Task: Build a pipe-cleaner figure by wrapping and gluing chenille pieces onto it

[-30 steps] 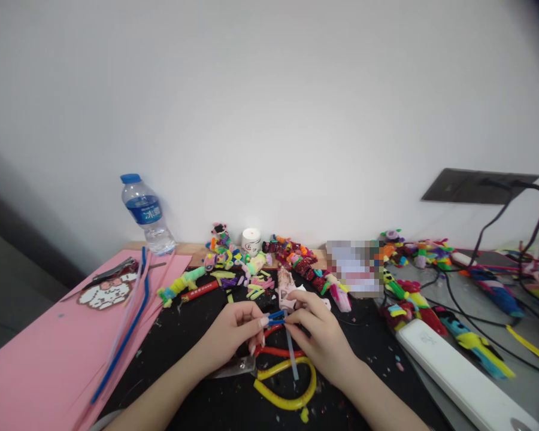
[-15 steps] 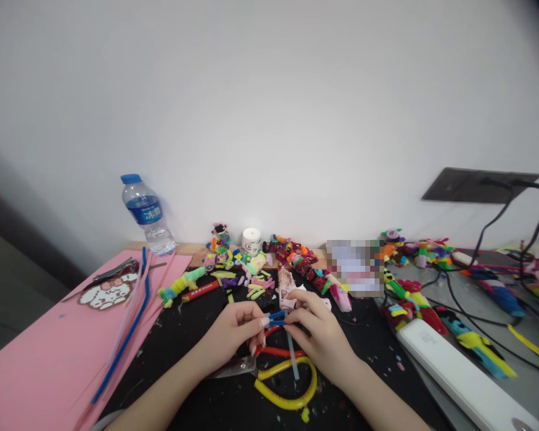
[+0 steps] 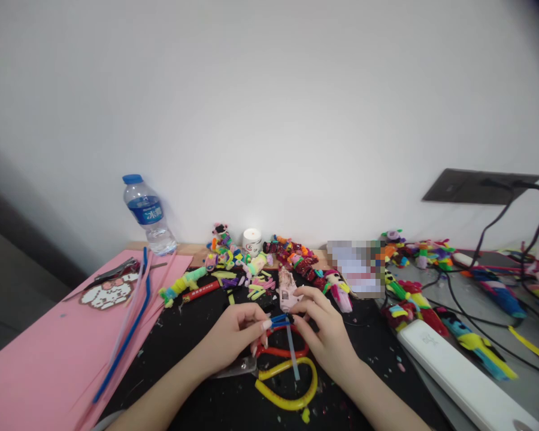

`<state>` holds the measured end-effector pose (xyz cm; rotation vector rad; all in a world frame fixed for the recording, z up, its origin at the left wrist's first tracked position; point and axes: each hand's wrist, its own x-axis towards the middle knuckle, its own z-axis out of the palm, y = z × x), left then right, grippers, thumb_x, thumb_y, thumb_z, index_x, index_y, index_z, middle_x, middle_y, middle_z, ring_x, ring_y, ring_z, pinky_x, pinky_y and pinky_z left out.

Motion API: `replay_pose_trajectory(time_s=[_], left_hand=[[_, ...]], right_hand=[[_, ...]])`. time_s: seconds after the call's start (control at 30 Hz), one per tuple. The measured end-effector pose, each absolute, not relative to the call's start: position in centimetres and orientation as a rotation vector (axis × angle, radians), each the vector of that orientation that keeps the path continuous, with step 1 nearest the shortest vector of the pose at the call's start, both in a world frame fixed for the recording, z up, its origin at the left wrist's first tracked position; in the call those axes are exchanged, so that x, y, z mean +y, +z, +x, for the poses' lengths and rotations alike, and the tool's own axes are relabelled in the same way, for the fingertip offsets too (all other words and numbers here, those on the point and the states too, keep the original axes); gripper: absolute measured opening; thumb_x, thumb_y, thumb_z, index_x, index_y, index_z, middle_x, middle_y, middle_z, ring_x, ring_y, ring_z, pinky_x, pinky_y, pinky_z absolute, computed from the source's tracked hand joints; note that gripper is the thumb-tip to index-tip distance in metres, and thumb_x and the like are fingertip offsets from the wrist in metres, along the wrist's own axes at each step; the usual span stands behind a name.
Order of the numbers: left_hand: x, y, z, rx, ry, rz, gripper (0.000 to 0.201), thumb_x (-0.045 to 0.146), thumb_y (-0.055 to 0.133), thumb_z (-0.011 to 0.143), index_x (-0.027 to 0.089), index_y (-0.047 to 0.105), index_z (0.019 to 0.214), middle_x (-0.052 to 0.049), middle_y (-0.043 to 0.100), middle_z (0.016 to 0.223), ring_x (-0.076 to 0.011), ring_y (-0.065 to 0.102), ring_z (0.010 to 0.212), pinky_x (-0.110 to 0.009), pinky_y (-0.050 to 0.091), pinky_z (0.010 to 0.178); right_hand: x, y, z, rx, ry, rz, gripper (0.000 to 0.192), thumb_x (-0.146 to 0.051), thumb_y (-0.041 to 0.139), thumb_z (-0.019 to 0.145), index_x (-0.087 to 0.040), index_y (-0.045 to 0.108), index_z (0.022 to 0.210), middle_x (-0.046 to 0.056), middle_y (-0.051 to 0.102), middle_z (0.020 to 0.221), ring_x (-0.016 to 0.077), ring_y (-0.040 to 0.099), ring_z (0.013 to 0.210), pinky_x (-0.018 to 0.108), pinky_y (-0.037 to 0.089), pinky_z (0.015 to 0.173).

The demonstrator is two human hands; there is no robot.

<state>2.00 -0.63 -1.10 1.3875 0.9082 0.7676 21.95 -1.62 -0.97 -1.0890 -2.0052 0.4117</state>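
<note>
Just left of the scissors' red handles, the left hand pinches the blue pipe-cleaner piece, its long axis running sideways toward the right hand, clamped on its other end with a pale stick; since before, the right fingers have lifted slightly

Bare black mat is left open on the near left, between the pink foam sheets and the left hand. The path straight ahead is blocked by scissors below the hands and a row of pipe-cleaner figures behind. The right side is closed off by a white power strip and cables. The far left corner is taken by a bottle.
</note>
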Motion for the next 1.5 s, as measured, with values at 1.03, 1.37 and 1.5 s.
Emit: replay_pose_trajectory(time_s=[1.03,1.37,1.5], left_hand=[[-1.0,-1.1,2.5,0.891,0.816,1.374,0.013,0.022,0.06,0.078,0.011,0.061,0.071,0.002,0.06,0.058,-0.0062,0.05,0.044,-0.017,0.041,0.047],[-1.2,-1.0,2.5,0.9,0.818,1.363,0.016,0.026,0.06,0.078,0.011,0.061,0.073,0.0,0.063,0.063,-0.0064,0.05,0.043,-0.017,0.04,0.046],[-1.1,-0.7,2.5,0.911,0.816,1.375,0.021,0.029,0.059,0.079,0.011,0.061,0.069,0.001,0.06,0.056,-0.0066,0.05,0.042,-0.017,0.039,0.046]], right_hand=[[-2.1,-0.9,21.0,-1.959,0.659,-0.958,0.018,-0.007,0.043,0.083,-0.02,0.04,0.071,0.004,0.051,0.093,0.016,0.05,0.085,0.028,0.039,0.073],[-2.2,-0.7,20.9,-1.974,0.641,-0.961,0.017,-0.007,0.042,0.082,-0.019,0.043,0.071,0.005,0.053,0.093,0.0169,0.052,0.084,0.029,0.042,0.072],[-2.1,-0.6,20.9,-1.979,0.647,-0.957,0.017,-0.007,0.042,0.082,-0.019,0.043,0.071,0.005,0.053,0.093,0.0171,0.052,0.084,0.029,0.042,0.072]])
